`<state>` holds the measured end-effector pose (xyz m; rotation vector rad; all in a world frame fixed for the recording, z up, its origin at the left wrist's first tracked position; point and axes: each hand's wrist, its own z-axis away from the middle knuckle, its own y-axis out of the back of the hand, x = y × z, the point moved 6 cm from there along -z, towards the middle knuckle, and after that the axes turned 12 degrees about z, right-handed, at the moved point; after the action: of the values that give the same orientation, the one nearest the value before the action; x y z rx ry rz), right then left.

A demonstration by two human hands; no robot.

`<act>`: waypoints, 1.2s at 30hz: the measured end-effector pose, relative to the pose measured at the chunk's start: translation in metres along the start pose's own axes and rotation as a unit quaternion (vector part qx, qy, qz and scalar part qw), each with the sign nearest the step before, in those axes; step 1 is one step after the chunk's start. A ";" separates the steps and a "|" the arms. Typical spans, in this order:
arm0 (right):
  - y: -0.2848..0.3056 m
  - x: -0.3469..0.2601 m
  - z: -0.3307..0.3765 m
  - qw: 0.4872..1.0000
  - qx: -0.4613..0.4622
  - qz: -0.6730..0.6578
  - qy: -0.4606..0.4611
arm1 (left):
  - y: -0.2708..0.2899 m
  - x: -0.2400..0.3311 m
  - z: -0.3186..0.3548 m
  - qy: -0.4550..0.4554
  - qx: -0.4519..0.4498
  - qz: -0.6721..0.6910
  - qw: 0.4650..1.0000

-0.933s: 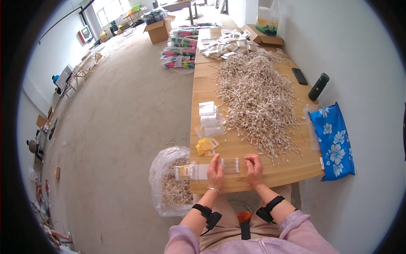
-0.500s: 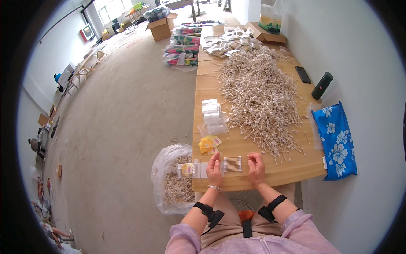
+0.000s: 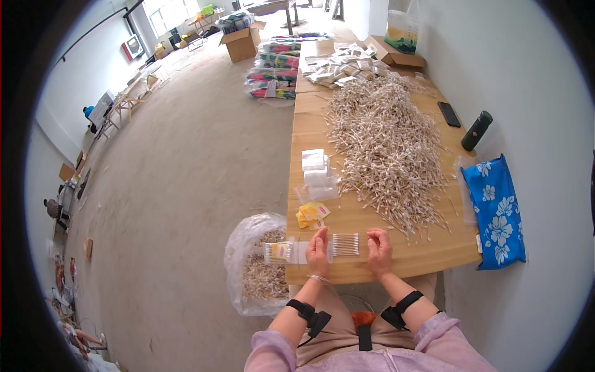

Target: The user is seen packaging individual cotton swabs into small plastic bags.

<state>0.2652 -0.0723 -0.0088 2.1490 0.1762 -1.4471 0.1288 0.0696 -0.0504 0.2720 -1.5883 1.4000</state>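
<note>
mostly the small details are lost at this size: the fingertips of both hands blur together, so the exact grip cannot be made out. the left hand (image 3: 318, 246) lies on the worktop (image 3: 365, 266) near its front edge, fingers bent over the left end of a small row of cotton swabs (image 3: 346, 244), touching it. the right hand (image 3: 379, 246) sits just beside the row's right end, fingers curled and apart from it, holding nothing that shows. the row is short and flat, pale sticks laid side by side with white tips. left of the hands a clear packet (image 3: 280, 251) with a yellow label overhangs the edge. a plastic bag (image 3: 248, 266) of swabs stands on the floor below, partly hidden by the worktop. a big heap of loose swabs (image 3: 384, 142) spreads behind.
</note>
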 end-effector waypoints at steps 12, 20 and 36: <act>0.003 -0.035 -0.011 0.993 -0.028 0.071 0.094 | -0.004 -0.001 0.002 -0.040 -0.028 -0.008 0.999; 0.005 0.007 -0.013 0.999 -0.008 -0.040 0.022 | -0.005 -0.001 0.002 -0.084 -0.075 -0.083 0.990; 0.034 -0.010 -0.044 0.910 -0.036 0.372 0.179 | -0.064 0.026 0.022 -0.192 -0.283 -0.615 0.711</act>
<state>0.3101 -0.0770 0.0243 2.0569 -0.4164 -0.5994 0.1498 0.0416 0.0135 1.0497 -1.5048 -0.2186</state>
